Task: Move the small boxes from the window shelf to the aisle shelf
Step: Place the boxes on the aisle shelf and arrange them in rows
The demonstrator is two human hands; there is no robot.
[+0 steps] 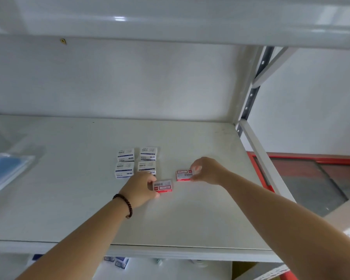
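Note:
Both arms reach onto a white metal shelf (190, 219). My left hand (140, 186), with a dark bead bracelet at the wrist, grips the left end of a small red and white box (164, 186) lying on the shelf. My right hand (207, 170) pinches the right end of a second red and white box (183, 175), also flat on the shelf. Behind them stand several small white and blue boxes (135, 162) in a neat two-by-two block.
A blue item in clear plastic (6, 170) lies at the shelf's left edge. A grey upright post (249, 102) closes the right back corner. Another shelf (170, 23) hangs overhead. More small boxes (117, 261) show on the level below.

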